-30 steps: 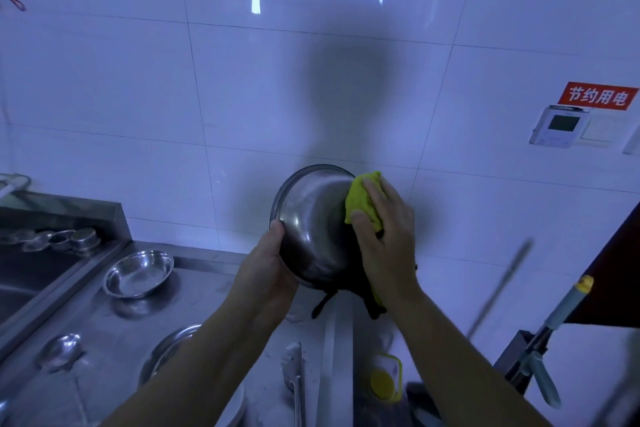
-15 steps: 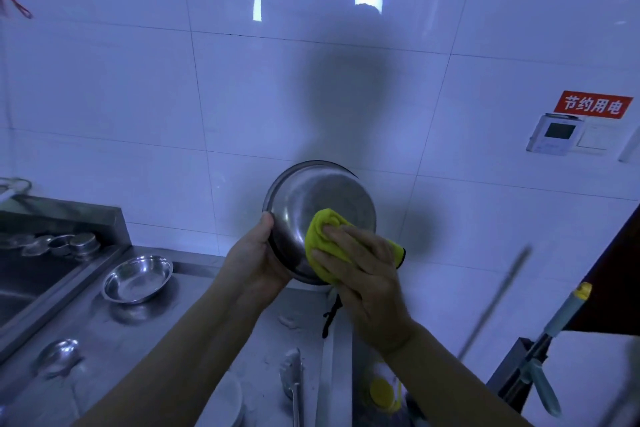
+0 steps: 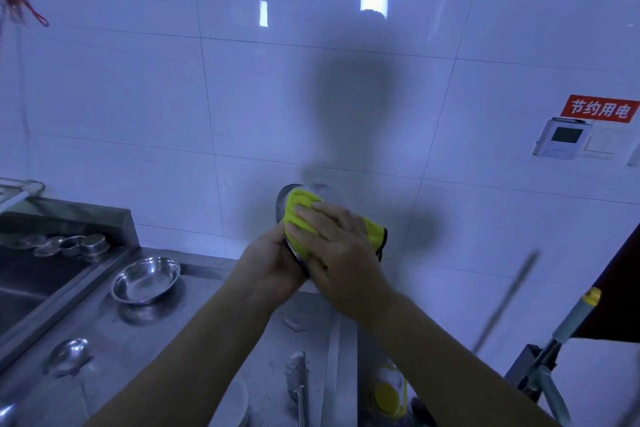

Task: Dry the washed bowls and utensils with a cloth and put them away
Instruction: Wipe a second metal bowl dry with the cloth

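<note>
I hold a steel bowl [image 3: 282,203] up on edge in front of the tiled wall; only its upper left rim shows. My left hand [image 3: 273,262] grips the bowl's lower left rim. My right hand [image 3: 337,243] presses a yellow cloth [image 3: 299,215] with a dark edge flat against the bowl, fingers spread over it, covering most of the bowl. A second steel bowl [image 3: 145,280] stands upright on the steel counter [image 3: 214,326] to the left. A steel ladle [image 3: 67,355] lies near the counter's front left.
A sink basin [image 3: 31,284] lies at the left, with several small steel cups [image 3: 81,243] on its ledge. A white dish [image 3: 230,407] and a utensil [image 3: 298,381] lie near the counter's front. A yellow-capped bottle [image 3: 389,392] stands below, and a mop handle [image 3: 575,315] leans at right.
The cloth and my right hand slid up and left across the bowl. The bowl has turned, so the cloth now hides nearly all of it. My left hand kept its hold.
</note>
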The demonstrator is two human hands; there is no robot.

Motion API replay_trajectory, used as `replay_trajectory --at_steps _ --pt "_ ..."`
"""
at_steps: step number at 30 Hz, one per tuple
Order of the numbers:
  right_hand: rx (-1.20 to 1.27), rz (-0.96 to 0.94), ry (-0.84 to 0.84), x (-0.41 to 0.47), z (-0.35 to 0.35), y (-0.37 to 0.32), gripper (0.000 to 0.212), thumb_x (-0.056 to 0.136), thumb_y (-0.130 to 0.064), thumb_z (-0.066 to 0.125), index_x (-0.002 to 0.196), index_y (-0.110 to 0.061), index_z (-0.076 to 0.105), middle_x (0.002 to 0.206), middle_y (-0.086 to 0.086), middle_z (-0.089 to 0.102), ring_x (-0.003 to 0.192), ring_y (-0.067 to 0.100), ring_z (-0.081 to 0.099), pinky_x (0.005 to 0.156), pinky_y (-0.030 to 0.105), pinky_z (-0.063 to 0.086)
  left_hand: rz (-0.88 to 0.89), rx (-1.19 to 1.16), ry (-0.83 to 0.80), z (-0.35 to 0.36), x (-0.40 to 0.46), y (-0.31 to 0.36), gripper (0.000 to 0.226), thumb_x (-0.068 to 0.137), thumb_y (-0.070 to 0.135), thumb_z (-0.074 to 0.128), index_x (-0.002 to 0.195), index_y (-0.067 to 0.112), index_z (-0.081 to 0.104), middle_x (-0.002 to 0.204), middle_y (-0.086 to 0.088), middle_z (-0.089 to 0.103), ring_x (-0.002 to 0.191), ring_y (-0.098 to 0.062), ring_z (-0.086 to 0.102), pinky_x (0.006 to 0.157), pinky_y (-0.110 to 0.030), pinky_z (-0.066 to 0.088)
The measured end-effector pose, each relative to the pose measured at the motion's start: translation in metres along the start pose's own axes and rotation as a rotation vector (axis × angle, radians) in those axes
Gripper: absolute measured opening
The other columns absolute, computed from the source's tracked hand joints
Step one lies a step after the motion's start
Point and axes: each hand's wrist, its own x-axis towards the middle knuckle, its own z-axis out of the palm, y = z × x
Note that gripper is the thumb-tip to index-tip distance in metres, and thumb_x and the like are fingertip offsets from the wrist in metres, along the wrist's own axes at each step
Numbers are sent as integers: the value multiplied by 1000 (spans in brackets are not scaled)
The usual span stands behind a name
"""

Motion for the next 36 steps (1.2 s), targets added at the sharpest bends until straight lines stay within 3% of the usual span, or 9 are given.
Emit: replay_trajectory --at_steps 2,6,11,15,20,24,27,32,36 --pt "-14 -39 18 -14 6 -3 40 82 -6 61 120 -16 67 137 0 55 128 24 44 98 41 36 -36 -51 20 -3 0 6 42 99 29 35 111 -3 59 105 -20 68 97 -27 66 78 -42 56" --pt "-22 -116 138 -37 9 6 30 95 -8 49 117 -13 69 132 2 58 125 23 44 101 42 39 21 -69 138 -8 1 5 38 101 27 34 94 -1 59 78 -17 72 69 -26 71 68 -43 56" --pt "74 33 262 -48 -3 24 26 95 -7 47 111 -5 68 128 19 54 120 30 45 94 49 47 122 -162 221 -17 0 8 23 99 15 43 97 1 60 82 -12 74 69 -22 72 55 -39 59" --pt "103 41 312 -32 5 9 29 93 -2 50 116 -7 67 130 12 58 124 30 48 94 51 44 96 -228 188 -7 5 -8 29 100 19 38 96 0 60 79 -15 73 66 -23 72 53 -38 59" --pt "37 -116 275 -40 15 6 27 91 -5 60 116 -11 68 126 5 62 122 23 49 91 48 46 66 -248 183 -8 9 -4 36 101 27 35 105 -1 57 95 -19 67 87 -27 63 67 -44 50" --pt "236 92 352 -48 14 14 28 100 -16 47 118 1 61 127 20 58 126 26 44 106 41 41 117 -265 164 -14 7 -1 36 101 23 33 97 1 61 84 -18 73 82 -29 65 68 -44 48" --pt "274 175 474 -48 8 23 24 95 0 51 117 6 59 132 20 53 122 32 48 104 40 42 108 -235 140 -19 4 -3 36 101 23 34 101 1 62 92 -18 73 90 -30 65 73 -45 48" --pt "616 544 430 -44 -5 28 47 87 16 44 124 -8 56 134 11 53 125 27 49 105 32 39 186 -37 89 -31 -1 -3 37 100 21 32 107 2 64 105 -13 71 95 -23 69 86 -39 48" --pt "805 803 338 -29 -19 34 59 85 18 41 117 -25 65 128 -4 60 120 7 53 98 17 42 255 177 74 -34 -8 3 40 98 18 34 95 4 71 95 -9 74 89 -20 70 76 -35 54"
